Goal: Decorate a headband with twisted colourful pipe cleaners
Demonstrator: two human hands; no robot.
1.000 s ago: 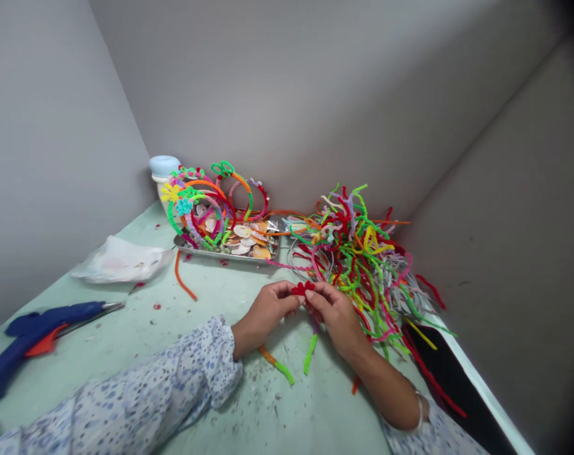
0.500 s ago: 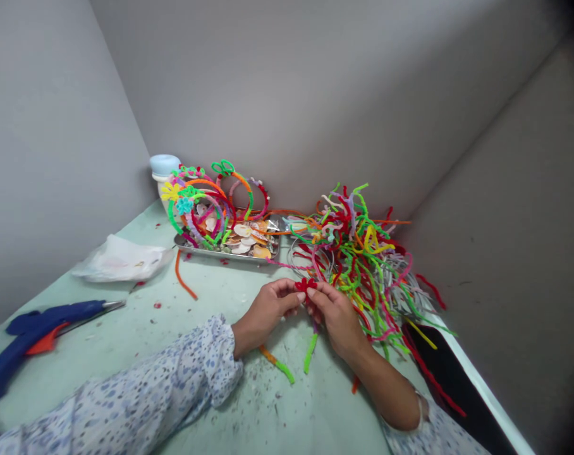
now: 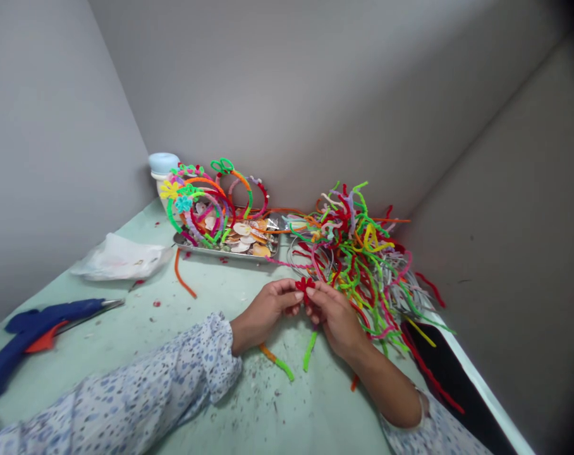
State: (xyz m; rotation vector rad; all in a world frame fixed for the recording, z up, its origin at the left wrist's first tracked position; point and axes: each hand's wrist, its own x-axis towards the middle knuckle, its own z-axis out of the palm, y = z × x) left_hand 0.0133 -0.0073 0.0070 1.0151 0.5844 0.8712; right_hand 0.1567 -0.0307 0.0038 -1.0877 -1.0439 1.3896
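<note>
Between my hands is a small red pipe-cleaner flower with looped petals. My left hand pinches its left side between thumb and fingers. From the right, my right hand pinches the same flower, its fingertips close to those of the left. Below the hands a green pipe-cleaner end hangs or lies, and an orange-and-green piece shows under my left wrist; what joins them is hidden by the hands.
A large heap of colourful pipe cleaners lies right behind my hands. Finished-looking headbands stand in a metal tray with flat pieces. A blue glue gun, a plastic bag, a white bottle and a black panel are around.
The red flower's petals look slightly more spread and upright. Both hands keep their pinch in nearly the same place, and the whole view has shifted very slightly.
</note>
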